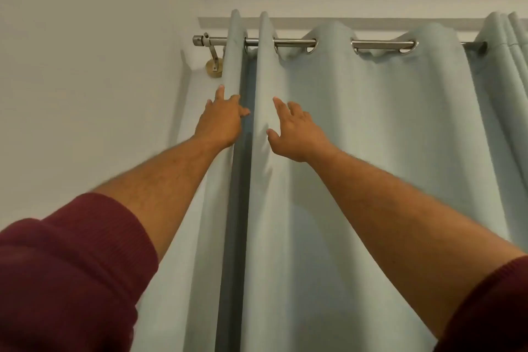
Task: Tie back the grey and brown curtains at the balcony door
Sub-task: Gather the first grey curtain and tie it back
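Observation:
A pale grey curtain (357, 128) hangs by metal eyelets from a steel rod (294, 43), filling the middle and right of the view. My left hand (221, 120) lies against the curtain's leftmost fold, its fingers wrapped round the fold's edge beside a dark gap. My right hand (294, 131) rests flat on the second fold with fingers spread and pointing up. Both arms reach upward, with dark red sleeves pushed back. No brown curtain is visible.
A white wall (85, 80) stands on the left. The rod's end cap and its brass wall bracket (213, 68) sit just above my left hand. More grey folds (511, 46) are bunched at the far right. The ceiling runs above the rod.

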